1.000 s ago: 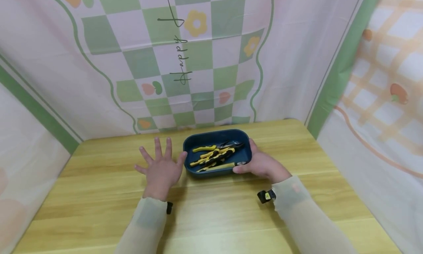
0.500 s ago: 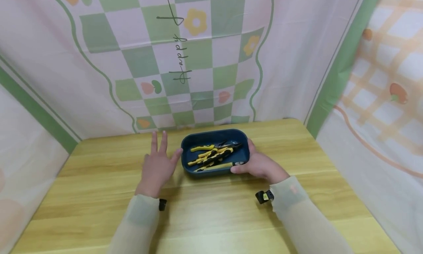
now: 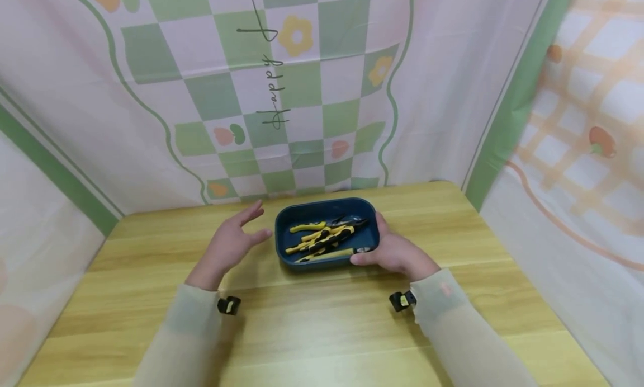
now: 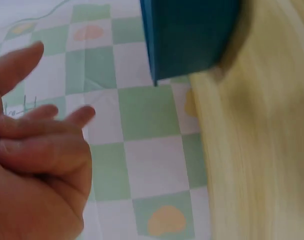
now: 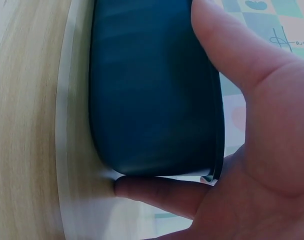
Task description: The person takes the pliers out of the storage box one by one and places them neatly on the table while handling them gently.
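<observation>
A dark blue rectangular bin (image 3: 307, 211) stands on the wooden table with several pliers (image 3: 329, 239) heaped in it, their handles yellow and black. Along its front side lies a yellow-handled tool (image 3: 332, 255) whose kind I cannot make out. My right hand (image 3: 394, 251) grips the bin's right end, the thumb over the front rim and fingers behind the end wall. In the right wrist view one finger (image 5: 162, 192) lies against the bin's end. Left of the bin, my left hand (image 3: 232, 239) holds nothing; its thumb points at the bin's left end, apart from it.
The light wooden table (image 3: 322, 331) reaches back to a hanging cloth (image 3: 302, 96) with green checks. More patterned cloth (image 3: 568, 208) hangs at the right side. A small black device (image 3: 402, 301) is worn at the right wrist, another (image 3: 228, 305) at the left.
My left hand has turned from spread fingers, palm down, to a sideways pose and drawn slightly left, away from the bin. The bin shifted slightly left in view; the right hand keeps its grip.
</observation>
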Motion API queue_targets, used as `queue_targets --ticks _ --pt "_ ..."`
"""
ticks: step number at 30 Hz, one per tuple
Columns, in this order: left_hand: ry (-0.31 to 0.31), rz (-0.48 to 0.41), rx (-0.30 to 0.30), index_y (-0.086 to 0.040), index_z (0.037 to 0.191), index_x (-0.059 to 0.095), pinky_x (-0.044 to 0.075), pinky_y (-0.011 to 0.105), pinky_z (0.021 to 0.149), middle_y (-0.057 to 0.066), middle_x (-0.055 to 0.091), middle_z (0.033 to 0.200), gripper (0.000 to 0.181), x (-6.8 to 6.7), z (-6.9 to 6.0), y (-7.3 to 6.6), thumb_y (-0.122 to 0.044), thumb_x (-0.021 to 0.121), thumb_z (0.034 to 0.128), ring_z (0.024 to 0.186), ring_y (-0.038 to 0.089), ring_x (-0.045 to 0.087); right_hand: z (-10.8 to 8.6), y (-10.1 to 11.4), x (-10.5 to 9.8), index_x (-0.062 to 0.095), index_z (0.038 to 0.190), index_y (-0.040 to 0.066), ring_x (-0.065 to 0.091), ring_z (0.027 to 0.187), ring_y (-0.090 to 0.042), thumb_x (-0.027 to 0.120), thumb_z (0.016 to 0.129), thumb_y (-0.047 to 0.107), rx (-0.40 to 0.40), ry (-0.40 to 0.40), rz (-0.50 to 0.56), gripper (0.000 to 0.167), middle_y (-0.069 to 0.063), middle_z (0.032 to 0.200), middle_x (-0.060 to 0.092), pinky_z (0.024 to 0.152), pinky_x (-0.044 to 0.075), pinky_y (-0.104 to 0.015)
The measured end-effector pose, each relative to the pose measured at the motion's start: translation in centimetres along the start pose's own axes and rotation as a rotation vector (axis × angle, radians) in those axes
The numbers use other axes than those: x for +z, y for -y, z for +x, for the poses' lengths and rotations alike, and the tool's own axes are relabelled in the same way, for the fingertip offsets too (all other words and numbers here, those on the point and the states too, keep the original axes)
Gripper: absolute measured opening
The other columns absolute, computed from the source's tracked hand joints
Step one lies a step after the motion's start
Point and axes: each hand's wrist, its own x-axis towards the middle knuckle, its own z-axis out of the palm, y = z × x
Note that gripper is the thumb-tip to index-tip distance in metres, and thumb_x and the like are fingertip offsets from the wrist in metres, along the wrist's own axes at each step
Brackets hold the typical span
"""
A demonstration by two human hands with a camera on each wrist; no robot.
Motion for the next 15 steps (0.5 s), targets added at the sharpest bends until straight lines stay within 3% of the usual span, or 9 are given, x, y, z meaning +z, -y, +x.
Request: queue_targets --ticks 2,4,6,7,8,10,11,13,15 --pt "0.044 -0.061 0.005 -0.027 0.155 0.037 0.022 0.056 0.112 -0.007 0.045 0.150 0.072 -0.2 0.4 -0.3 -0.039 0.071 0.0928 0.145 0.028 0.024 0.0 0.0 0.1 -0.022 0.156 0.021 0.032 0.137 -0.048 0.086 0.075 0.050 0.004 0.002 -0.003 0.138 -0.030 0.158 0.016 0.110 0.025 -0.058" --pt "0.089 -0.120 -0.002 -0.027 0.153 0.041 0.032 0.051 0.108 -0.009 0.046 0.149 0.068 -0.4 0.8 -0.6 -0.036 0.072 0.0930 0.142 0.024 0.031 0.1 0.0 0.1 -0.022 0.156 0.021 0.030 0.138 -0.048 0.085 0.075 0.051 0.008 0.002 -0.010 0.138 -0.029 0.159 0.015 0.110 0.024 -0.059" --pt "0.126 -0.181 -0.031 -0.027 0.150 0.046 0.047 0.040 0.090 -0.011 0.048 0.147 0.063 -0.5 1.4 -1.1 -0.034 0.073 0.0929 0.114 0.021 0.054 0.1 0.1 0.2 -0.022 0.156 0.021 0.031 0.137 -0.048 0.085 0.075 0.052 0.012 0.003 -0.016 0.138 -0.030 0.159 0.015 0.110 0.025 -0.059" --pt "0.148 -0.211 -0.052 -0.027 0.149 0.048 0.049 0.034 0.078 -0.011 0.049 0.147 0.062 -0.6 1.8 -1.3 -0.033 0.073 0.0930 0.101 0.018 0.057 0.1 0.1 0.2 -0.022 0.156 0.021 0.031 0.137 -0.048 0.085 0.075 0.052 0.013 0.003 -0.016 0.138 -0.029 0.159 0.015 0.110 0.025 -0.059" --pt "0.171 -0.243 -0.077 -0.028 0.148 0.049 0.046 0.029 0.066 -0.010 0.050 0.145 0.060 -0.6 2.1 -1.6 -0.033 0.073 0.0932 0.083 0.015 0.056 0.1 0.1 0.2 -0.022 0.156 0.021 0.031 0.137 -0.048 0.085 0.075 0.052 0.012 0.003 -0.017 0.138 -0.029 0.159 0.015 0.110 0.025 -0.059" --pt "0.216 -0.300 -0.129 -0.029 0.145 0.052 0.035 0.025 0.050 -0.008 0.056 0.138 0.056 -0.6 2.9 -2.2 -0.029 0.073 0.0935 0.056 0.013 0.039 0.1 0.2 0.2 -0.022 0.156 0.022 0.033 0.136 -0.048 0.085 0.075 0.052 0.010 0.001 -0.021 0.138 -0.030 0.158 0.017 0.110 0.025 -0.059" --pt "0.239 -0.315 -0.152 -0.029 0.144 0.054 0.031 0.024 0.046 -0.006 0.062 0.129 0.054 -0.6 3.3 -2.6 -0.028 0.072 0.0938 0.049 0.013 0.032 0.1 0.2 0.2 -0.022 0.156 0.022 0.034 0.135 -0.048 0.085 0.075 0.052 0.008 -0.001 -0.023 0.138 -0.030 0.157 0.018 0.110 0.026 -0.058" --pt "0.287 -0.320 -0.190 -0.029 0.142 0.056 0.029 0.025 0.044 -0.002 0.068 0.103 0.050 -0.5 4.2 -3.5 -0.026 0.072 0.0942 0.046 0.009 0.030 0.0 0.1 0.1 -0.022 0.156 0.022 0.036 0.134 -0.048 0.085 0.075 0.051 0.005 -0.004 -0.029 0.138 -0.031 0.157 0.020 0.110 0.026 -0.058" --pt "0.320 -0.299 -0.223 -0.030 0.138 0.059 0.028 0.025 0.043 -0.003 0.065 0.096 0.047 -0.3 5.0 -4.4 -0.026 0.073 0.0934 0.043 0.010 0.025 0.0 0.0 0.0 -0.022 0.156 0.022 0.036 0.134 -0.048 0.085 0.074 0.051 0.000 -0.006 -0.034 0.138 -0.032 0.156 0.021 0.109 0.026 -0.058"
